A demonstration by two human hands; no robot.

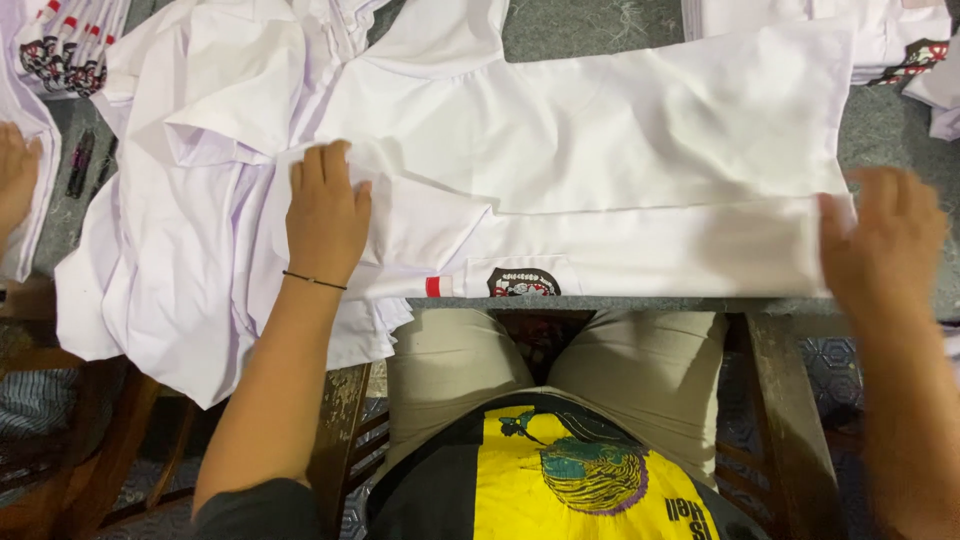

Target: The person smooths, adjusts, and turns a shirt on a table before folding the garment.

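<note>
While I watch from above, my left hand (pixel 325 215) lies flat, fingers spread, on the white shirt (pixel 600 150) stretched across the grey surface (pixel 580 30). My right hand (pixel 885 245) is blurred at the shirt's folded edge; I cannot tell its grip. Neighbouring shirt piles (pixel 70 45) are cut off.

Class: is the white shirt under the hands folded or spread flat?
Folded: the shirt has a layer doubled over along its near edge.
</note>
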